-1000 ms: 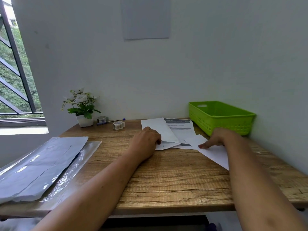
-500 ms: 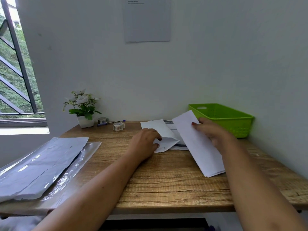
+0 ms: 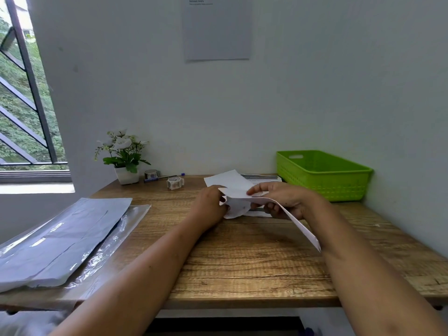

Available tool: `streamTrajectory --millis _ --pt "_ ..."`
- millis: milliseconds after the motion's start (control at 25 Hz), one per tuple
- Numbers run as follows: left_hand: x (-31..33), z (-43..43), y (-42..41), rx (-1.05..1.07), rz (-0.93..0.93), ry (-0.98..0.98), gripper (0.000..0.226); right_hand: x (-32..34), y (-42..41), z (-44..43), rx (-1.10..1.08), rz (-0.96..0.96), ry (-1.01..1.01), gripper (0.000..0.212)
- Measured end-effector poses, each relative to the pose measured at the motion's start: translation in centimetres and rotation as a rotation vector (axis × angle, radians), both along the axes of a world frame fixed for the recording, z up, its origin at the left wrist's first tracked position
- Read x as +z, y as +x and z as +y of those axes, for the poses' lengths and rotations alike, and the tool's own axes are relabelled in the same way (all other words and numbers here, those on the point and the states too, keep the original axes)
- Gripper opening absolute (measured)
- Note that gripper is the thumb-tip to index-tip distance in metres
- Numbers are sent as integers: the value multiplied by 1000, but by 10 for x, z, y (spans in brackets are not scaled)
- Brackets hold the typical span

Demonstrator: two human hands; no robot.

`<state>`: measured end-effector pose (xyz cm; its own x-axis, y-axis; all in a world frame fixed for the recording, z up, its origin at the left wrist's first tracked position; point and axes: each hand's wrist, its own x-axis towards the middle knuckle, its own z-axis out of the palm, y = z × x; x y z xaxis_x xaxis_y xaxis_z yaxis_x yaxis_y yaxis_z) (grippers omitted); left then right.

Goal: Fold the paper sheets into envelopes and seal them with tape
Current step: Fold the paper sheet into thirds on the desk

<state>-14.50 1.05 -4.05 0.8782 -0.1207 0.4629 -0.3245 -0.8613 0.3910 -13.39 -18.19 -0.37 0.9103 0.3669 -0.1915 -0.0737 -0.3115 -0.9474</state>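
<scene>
My right hand (image 3: 284,201) holds a folded white sheet (image 3: 300,224) lifted off the wooden table (image 3: 242,253), its long edge slanting down to the right. My left hand (image 3: 211,207) grips a white paper envelope (image 3: 234,207) at its left end, just above the table. The sheet's far end meets the envelope's opening between my two hands. More white sheets (image 3: 228,179), one printed, lie behind my hands. A small roll of tape (image 3: 174,183) stands at the back left of them.
A green plastic basket (image 3: 322,174) stands at the back right against the wall. A potted plant (image 3: 123,156), another tape roll (image 3: 150,174) and a pen (image 3: 164,177) are at the back left. A grey plastic-wrapped paper pack (image 3: 60,238) lies at the left edge.
My right hand picked the folded sheet up from the table and brought it left to the envelope. My left hand lifted the envelope's end slightly.
</scene>
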Motion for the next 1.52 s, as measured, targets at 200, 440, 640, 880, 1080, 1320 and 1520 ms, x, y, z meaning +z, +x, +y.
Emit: streamTrajectory --millis 200,440,640,880,1080,1320,1520 --pt "4 5 2 -91 69 1 39 1 -6 -4 -18 -38 -109 16" --pt "2 1 3 -105 19 48 46 -8 5 -6 -296 -245 -160 16" --pt "3 -2 2 -107 -16 144 43 -10 11 -11 -400 -376 -291 30" --pt "1 -19 -5 -164 -147 240 42 -16 4 11 -528 -600 -372 35" --pt "0 -13 -1 -127 -229 183 44 -6 -1 1 -325 -260 -320 50" --pt "2 -11 0 -71 -308 137 39 13 -18 -36 176 153 93 52" --pt "3 -8 0 -69 -334 102 34 16 -15 -40 186 23 111 22"
